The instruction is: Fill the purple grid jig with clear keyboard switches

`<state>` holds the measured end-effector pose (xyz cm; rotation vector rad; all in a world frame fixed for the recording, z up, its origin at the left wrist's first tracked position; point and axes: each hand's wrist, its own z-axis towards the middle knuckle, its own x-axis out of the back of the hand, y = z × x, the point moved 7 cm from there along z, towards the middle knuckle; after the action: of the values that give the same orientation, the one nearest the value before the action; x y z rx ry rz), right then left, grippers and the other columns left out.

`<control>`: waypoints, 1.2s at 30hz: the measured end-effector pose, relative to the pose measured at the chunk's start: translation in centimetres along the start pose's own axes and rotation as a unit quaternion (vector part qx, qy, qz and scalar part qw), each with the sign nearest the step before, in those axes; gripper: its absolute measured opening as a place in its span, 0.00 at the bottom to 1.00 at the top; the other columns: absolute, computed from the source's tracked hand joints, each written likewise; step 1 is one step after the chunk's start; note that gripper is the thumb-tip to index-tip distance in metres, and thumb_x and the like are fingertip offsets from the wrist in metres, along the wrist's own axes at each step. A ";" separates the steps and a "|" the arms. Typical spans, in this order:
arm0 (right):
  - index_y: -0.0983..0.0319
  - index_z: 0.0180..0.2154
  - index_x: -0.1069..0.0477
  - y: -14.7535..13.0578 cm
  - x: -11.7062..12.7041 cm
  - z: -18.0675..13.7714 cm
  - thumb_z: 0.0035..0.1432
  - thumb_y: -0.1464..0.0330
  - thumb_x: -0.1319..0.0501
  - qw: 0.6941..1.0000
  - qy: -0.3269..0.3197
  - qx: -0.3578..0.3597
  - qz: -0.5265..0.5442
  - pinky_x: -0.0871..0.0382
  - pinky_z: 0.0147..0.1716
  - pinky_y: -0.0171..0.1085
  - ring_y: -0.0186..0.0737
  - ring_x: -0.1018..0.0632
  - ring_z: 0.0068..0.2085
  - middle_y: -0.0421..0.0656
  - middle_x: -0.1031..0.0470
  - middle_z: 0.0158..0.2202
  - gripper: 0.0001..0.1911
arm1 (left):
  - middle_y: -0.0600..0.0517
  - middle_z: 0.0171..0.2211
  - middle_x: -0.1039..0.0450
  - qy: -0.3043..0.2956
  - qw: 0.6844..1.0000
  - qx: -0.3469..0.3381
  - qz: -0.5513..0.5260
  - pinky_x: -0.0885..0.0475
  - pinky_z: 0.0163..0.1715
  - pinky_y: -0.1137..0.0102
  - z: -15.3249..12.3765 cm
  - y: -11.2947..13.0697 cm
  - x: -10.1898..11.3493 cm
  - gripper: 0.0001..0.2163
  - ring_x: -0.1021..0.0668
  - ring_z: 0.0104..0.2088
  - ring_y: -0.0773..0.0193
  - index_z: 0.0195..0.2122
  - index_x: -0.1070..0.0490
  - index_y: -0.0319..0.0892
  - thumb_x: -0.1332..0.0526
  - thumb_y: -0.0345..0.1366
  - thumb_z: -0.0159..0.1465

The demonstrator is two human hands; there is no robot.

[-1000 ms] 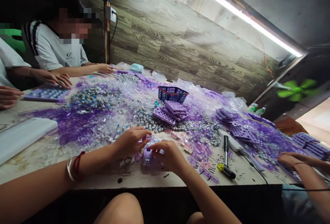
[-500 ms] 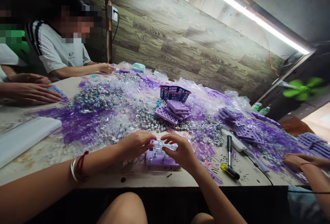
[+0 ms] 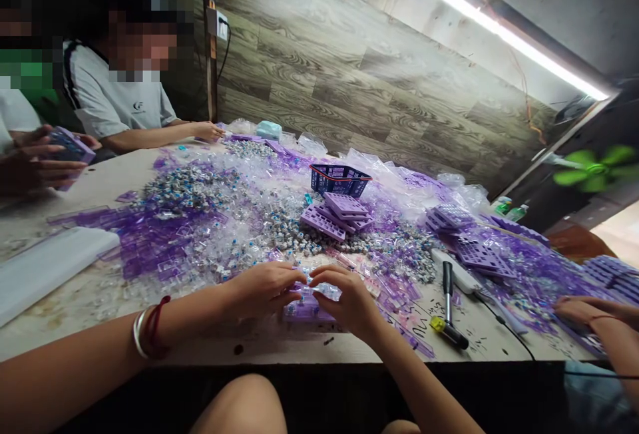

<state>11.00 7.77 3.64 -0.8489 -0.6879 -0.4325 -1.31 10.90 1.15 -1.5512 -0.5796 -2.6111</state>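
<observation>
Seen from a head-worn camera above the near edge of a pale, flat-topped table (image 3: pixel 279 347), the view faces forward and down, with the bare left hand (image 3: pixel 272 287) and bare right hand (image 3: pixel 347 297) closer than the grey-brown, wood-grained wall (image 3: pixel 324 74) beyond the far edge.

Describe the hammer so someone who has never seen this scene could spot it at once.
Start at the table; find the wearer's right hand near its front edge. Further right lies the hammer, head toward that edge. Its black grip, silver shaft and yellow-ended head set it apart from the purple plates beyond.
</observation>
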 end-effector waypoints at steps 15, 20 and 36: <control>0.60 0.31 0.25 0.5 0.4 0.1 0.48 0.77 0.34 0.999 -0.033 0.015 -0.028 0.32 0.40 0.37 0.39 0.25 0.37 0.41 0.23 0.32 0.08 | 0.53 0.28 0.31 -0.012 0.998 0.058 0.000 0.36 0.34 0.70 -0.1 -0.1 0.5 0.07 0.30 0.29 0.64 0.37 0.35 0.41 0.45 0.30 0.56; 0.59 0.31 0.25 0.3 -0.1 0.0 0.46 0.78 0.33 0.999 -0.037 0.012 -0.028 0.32 0.39 0.36 0.38 0.25 0.36 0.40 0.22 0.33 0.10 | 0.54 0.27 0.32 -0.019 0.998 0.050 0.020 0.37 0.31 0.71 -0.1 -0.2 0.2 0.03 0.32 0.29 0.65 0.33 0.37 0.42 0.46 0.31 0.57; 0.60 0.30 0.24 0.4 -0.2 -0.3 0.49 0.79 0.36 0.999 -0.037 0.015 -0.008 0.32 0.39 0.35 0.37 0.24 0.35 0.41 0.22 0.33 0.09 | 0.52 0.32 0.30 -0.029 0.997 0.058 0.030 0.36 0.36 0.70 0.1 0.1 0.1 0.09 0.29 0.35 0.62 0.37 0.34 0.43 0.46 0.27 0.55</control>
<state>11.19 7.76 3.18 -0.8341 -0.7687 -0.4055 -1.24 10.80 1.27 -1.5887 -0.6647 -2.4483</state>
